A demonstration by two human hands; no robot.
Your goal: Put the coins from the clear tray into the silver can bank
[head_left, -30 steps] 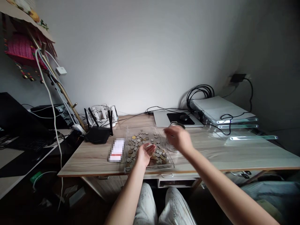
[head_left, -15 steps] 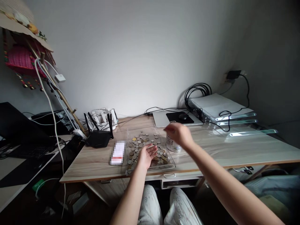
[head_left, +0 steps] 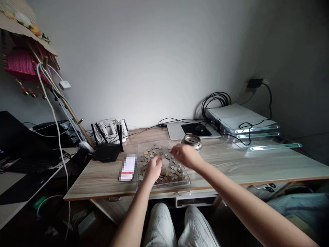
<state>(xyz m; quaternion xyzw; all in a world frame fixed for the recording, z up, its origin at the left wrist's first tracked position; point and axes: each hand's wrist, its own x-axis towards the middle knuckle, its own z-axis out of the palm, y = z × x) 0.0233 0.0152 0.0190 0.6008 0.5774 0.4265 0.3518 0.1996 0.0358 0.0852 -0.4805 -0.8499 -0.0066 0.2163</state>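
Observation:
Many loose coins [head_left: 169, 170] lie spread in a clear shallow tray [head_left: 189, 181] near the desk's front edge. Above the tray's middle is my left hand [head_left: 153, 168], its fingers curled in; whatever they hold is too small to make out. My right hand [head_left: 185, 155] is over the tray's right side, fingers pinched and pointing left, with their contents hidden. Just behind it stands a jar with a round metal lid [head_left: 192, 140] that has a dark slot and a clasp; my right hand and forearm cover most of its body.
Left of the tray lie a phone [head_left: 128, 167] and a black router [head_left: 106, 152] with upright antennas. Behind are a silver laptop [head_left: 174, 131], a mouse [head_left: 200, 128] and black cables. Clear stacked shelves [head_left: 241, 116] stand at the right. A wooden desk [head_left: 97, 187] bears these.
My right hand has moved from above the jar down and left toward the tray, uncovering the lid. My left hand has shifted slightly left, and its fingers have curled in.

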